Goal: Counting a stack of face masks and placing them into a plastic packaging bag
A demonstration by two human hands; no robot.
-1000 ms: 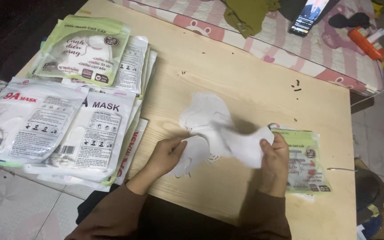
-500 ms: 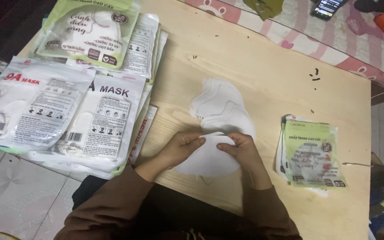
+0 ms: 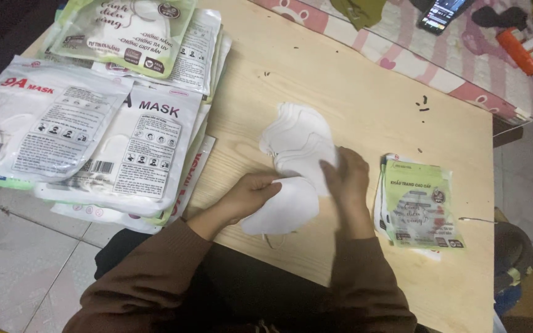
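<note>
room around the white masks

bare wood of the table (image 3: 353, 86) lies open beyond the stack of white masks (image 3: 297, 145), toward the far edge. left of the stack, piles of mask packets (image 3: 112, 142) crowd that side, with a narrow strip of wood between. right of the stack, a small pile of green packets (image 3: 421, 203) blocks the way; the right hand (image 3: 348, 179) fills the gap.

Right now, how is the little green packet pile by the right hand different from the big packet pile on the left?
The small stack of green-fronted mask packets is short and neatly squared; the large pile of white and green mask packets is spread out and overlapping, hanging past the wooden table. The small stack lies beside the right hand; the large pile lies away from both hands. Both hold flat plastic packets.
</note>
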